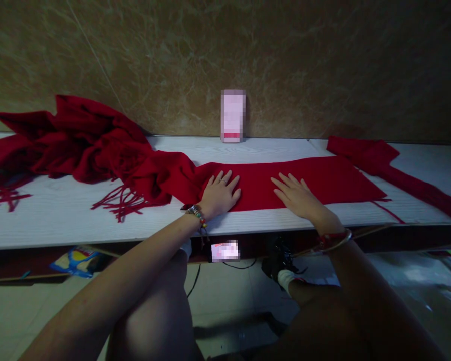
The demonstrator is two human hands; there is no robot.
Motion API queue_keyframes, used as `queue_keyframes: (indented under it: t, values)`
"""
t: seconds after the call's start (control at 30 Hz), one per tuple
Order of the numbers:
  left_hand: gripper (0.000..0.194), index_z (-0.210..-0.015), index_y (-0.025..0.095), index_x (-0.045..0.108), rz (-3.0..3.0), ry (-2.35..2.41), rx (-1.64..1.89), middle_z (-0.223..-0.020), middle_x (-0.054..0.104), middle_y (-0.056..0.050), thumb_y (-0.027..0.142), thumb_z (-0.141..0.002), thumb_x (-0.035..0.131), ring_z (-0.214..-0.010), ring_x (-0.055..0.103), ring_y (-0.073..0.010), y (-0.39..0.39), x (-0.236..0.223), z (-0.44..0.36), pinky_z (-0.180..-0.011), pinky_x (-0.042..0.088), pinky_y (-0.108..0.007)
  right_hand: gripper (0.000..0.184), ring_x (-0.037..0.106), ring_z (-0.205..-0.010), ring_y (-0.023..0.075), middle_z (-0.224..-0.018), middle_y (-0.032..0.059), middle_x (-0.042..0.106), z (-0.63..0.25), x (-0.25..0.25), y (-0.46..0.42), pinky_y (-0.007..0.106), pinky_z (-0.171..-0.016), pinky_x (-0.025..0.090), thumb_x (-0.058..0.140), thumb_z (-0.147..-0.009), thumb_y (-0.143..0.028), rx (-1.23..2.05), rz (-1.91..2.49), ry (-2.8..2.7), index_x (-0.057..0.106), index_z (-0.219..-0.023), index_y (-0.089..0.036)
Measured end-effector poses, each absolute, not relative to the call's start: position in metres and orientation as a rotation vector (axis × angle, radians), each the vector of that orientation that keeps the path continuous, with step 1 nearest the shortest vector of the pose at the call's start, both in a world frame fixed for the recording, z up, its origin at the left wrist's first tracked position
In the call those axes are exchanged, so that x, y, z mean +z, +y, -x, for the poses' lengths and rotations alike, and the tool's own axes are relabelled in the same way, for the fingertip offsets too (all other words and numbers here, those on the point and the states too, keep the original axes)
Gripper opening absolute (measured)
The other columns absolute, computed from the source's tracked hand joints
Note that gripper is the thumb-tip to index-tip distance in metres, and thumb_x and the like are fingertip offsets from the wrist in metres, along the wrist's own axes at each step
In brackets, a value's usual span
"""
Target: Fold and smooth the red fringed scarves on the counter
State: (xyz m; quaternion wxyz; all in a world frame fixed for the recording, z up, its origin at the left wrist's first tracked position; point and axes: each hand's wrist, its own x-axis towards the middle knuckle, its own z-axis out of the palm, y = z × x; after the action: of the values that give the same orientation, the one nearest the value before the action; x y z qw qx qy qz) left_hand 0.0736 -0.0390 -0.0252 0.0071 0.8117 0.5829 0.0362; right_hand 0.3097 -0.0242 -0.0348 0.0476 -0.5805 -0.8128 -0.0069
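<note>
A long red scarf (255,180) lies spread flat along the white tabletop (75,220). My left hand (221,193) rests palm down on it with fingers spread. Farther right, my right hand (295,194) presses on the same flat stretch, its fingers also apart. Left of my hands the red cloth bunches into a crumpled heap (97,140) with fringed ends hanging toward the front. Whether the heap is one piece with the flat part, I cannot fully tell.
Another strip of red cloth (383,160) lies at the right. Against the marbled wall (278,65) stands a phone-like object (233,115), its face blurred. Below the table edge are a lit, blurred screen (225,250), a blue-and-white packet (77,261) and a dark cable (195,281).
</note>
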Motion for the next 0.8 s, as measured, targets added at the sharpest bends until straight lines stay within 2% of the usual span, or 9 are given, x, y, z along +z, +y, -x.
queue_keyframes:
  t: [0.23, 0.57, 0.8]
  values:
    - [0.052, -0.143, 0.021, 0.032, -2.541, 1.816, 0.108, -0.151, 0.028, -0.008, 0.042, -0.096, 0.023, -0.139, 0.024, -0.0272, -0.037, -0.028, -0.072, -0.111, 0.025, -0.045, 0.049, 0.025, -0.139, 0.0295, -0.152, 0.0044, 0.030, -0.282, -0.031, -0.049, 0.059, -0.108, 0.023, 0.026, -0.094, -0.040, 0.098, 1.711, -2.530, 0.038, -0.141, -0.030]
    - [0.052, -0.143, 0.020, 0.034, -2.516, 1.816, 0.112, -0.152, 0.028, -0.008, 0.041, -0.096, 0.025, -0.139, 0.024, -0.0272, -0.037, -0.025, -0.072, -0.112, 0.024, -0.044, 0.048, 0.029, -0.137, 0.0285, -0.150, 0.0047, 0.034, -0.281, -0.035, -0.052, 0.056, -0.109, 0.025, 0.028, -0.094, -0.037, 0.007, 1.699, -2.532, 0.040, -0.140, -0.028]
    - [0.052, -0.143, 0.021, 0.034, -2.514, 1.826, 0.092, -0.152, 0.028, -0.007, 0.041, -0.096, 0.025, -0.139, 0.024, -0.0267, -0.037, -0.024, -0.073, -0.111, 0.025, -0.044, 0.047, 0.032, -0.136, 0.0287, -0.148, 0.0049, 0.038, -0.282, -0.038, -0.052, 0.057, -0.108, 0.026, 0.030, -0.093, -0.037, 0.028, 1.648, -2.482, 0.043, -0.138, -0.029]
